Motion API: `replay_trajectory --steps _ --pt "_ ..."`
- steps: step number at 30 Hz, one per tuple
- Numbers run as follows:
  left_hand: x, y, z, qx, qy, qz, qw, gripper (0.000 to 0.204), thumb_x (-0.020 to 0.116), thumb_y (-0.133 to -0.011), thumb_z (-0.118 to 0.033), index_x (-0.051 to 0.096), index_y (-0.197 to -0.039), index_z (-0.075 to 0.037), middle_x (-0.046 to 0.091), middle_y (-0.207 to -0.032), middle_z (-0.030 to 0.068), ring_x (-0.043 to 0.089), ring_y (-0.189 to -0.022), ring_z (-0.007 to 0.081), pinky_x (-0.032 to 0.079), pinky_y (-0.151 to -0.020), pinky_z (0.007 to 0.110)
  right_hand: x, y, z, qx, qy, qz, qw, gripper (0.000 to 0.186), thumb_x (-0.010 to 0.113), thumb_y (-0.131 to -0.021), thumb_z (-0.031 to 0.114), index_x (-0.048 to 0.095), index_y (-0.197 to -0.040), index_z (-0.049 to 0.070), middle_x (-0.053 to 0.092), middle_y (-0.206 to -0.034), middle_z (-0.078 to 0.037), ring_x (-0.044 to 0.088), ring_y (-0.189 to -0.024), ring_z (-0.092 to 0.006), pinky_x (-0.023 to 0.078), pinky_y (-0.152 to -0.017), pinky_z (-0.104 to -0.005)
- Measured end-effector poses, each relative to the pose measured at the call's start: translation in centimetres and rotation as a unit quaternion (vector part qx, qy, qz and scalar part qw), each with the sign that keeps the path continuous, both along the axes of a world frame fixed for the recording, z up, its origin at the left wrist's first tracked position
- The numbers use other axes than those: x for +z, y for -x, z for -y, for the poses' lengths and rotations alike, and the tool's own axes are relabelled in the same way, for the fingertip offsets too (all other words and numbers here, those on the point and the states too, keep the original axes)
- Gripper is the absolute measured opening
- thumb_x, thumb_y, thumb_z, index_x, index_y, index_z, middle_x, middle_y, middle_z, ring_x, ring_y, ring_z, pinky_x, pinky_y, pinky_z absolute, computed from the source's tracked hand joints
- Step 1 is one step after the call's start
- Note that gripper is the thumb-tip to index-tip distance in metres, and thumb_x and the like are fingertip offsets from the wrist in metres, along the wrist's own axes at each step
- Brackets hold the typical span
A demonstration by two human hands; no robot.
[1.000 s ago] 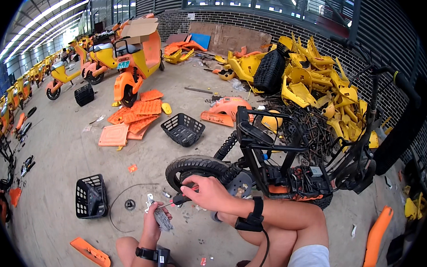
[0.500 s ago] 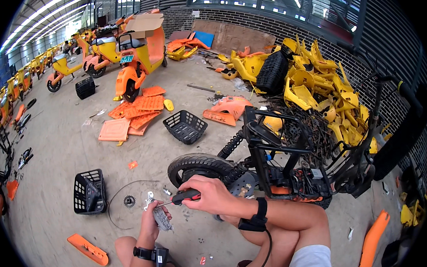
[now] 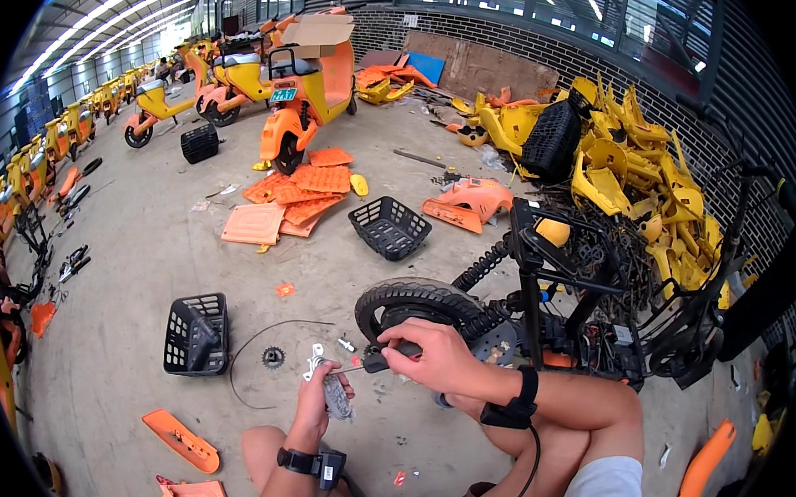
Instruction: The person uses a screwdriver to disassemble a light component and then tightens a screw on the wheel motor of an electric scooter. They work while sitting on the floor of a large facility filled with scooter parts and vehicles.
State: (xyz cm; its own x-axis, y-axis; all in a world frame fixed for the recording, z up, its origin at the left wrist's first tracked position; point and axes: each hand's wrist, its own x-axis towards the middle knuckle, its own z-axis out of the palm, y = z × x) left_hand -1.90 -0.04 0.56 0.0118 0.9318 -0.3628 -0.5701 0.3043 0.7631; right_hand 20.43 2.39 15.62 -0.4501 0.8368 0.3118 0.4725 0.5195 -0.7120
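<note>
My left hand (image 3: 313, 407) is closed around a grey ridged metal part (image 3: 338, 398), with a shiny bracket (image 3: 316, 358) sticking up above the fingers. Closed on a screwdriver (image 3: 376, 363) with a black and red handle, my right hand (image 3: 442, 353) points its thin shaft leftward at the held part. Whether the tip sits on a screw is too small to make out. Just beyond the hands is the rear wheel (image 3: 413, 295) of a stripped scooter frame (image 3: 529, 266). A small toothed gear (image 3: 273, 357) and a thin cable (image 3: 238, 366) lie on the floor at the left.
Black baskets (image 3: 199, 302) (image 3: 390, 228) stand on the concrete floor. Orange panels (image 3: 254, 223) lie stacked farther off, and a long orange piece (image 3: 701, 477) rests at the right. Yellow shells (image 3: 603, 174) are heaped against the wall; assembled scooters (image 3: 303, 88) stand at the back left.
The whole view has swung left, so the scene sits farther right in the picture. My right fingers have shifted toward the end of the screwdriver handle, covering more of its red part.
</note>
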Motion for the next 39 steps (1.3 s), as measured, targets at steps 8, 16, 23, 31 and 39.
replay_trajectory --steps 8,16,23,31,39 --pt "-0.1 -1.0 -0.3 -0.053 0.016 -0.006 0.998 0.031 0.051 -0.098 -0.032 0.056 -0.108 -0.004 0.064 -0.079 0.0096 0.067 -0.068 0.0241 0.058 -0.065 0.037 0.7 -0.7 0.5 0.024 -0.142 0.024 0.989 0.037 0.076 -0.076 0.015 0.069 -0.111 0.008 0.065 -0.096 -0.007 0.068 -0.079 -0.0237 0.057 -0.068 -0.0318" --pt "0.5 -1.9 -0.8 -0.068 -0.012 0.081 0.994 0.059 0.036 -0.101 -0.056 0.058 -0.110 -0.002 0.065 -0.082 0.0105 0.067 -0.070 0.0245 0.058 -0.070 0.040 0.0 -2.5 1.1 0.017 -0.111 0.012 0.994 0.038 0.073 -0.080 0.019 0.066 -0.117 0.008 0.064 -0.091 -0.009 0.067 -0.080 -0.0272 0.055 -0.069 -0.0356" --pt "1.0 -1.4 -0.4 -0.070 -0.031 0.076 0.994 0.076 0.026 -0.097 -0.071 0.055 -0.112 -0.002 0.064 -0.083 0.0128 0.066 -0.074 0.0289 0.056 -0.073 0.045 -0.2 -2.4 0.8 0.051 -0.142 0.001 0.989 0.029 0.074 -0.079 0.017 0.070 -0.107 0.009 0.067 -0.087 -0.005 0.067 -0.074 -0.0244 0.055 -0.064 -0.0341" --pt "2.2 -0.6 0.0 -0.017 -0.028 0.084 0.996 0.075 0.023 -0.099 -0.068 0.055 -0.112 -0.002 0.063 -0.079 0.0129 0.066 -0.070 0.0263 0.057 -0.069 0.041 -0.3 -1.0 0.4 0.075 -0.200 0.017 0.977 0.018 0.072 -0.079 0.020 0.073 -0.090 0.007 0.069 -0.088 -0.006 0.068 -0.071 -0.0265 0.055 -0.059 -0.0334" --pt "0.8 0.3 -0.5 0.043 -0.063 0.016 0.997 0.071 0.030 -0.098 -0.068 0.055 -0.112 -0.003 0.063 -0.080 0.0121 0.064 -0.071 0.0257 0.055 -0.069 0.041 -0.9 -0.5 0.0 0.045 -0.107 0.011 0.993 0.020 0.071 -0.079 0.023 0.073 -0.090 0.006 0.070 -0.088 -0.009 0.069 -0.076 -0.0292 0.056 -0.067 -0.0367"
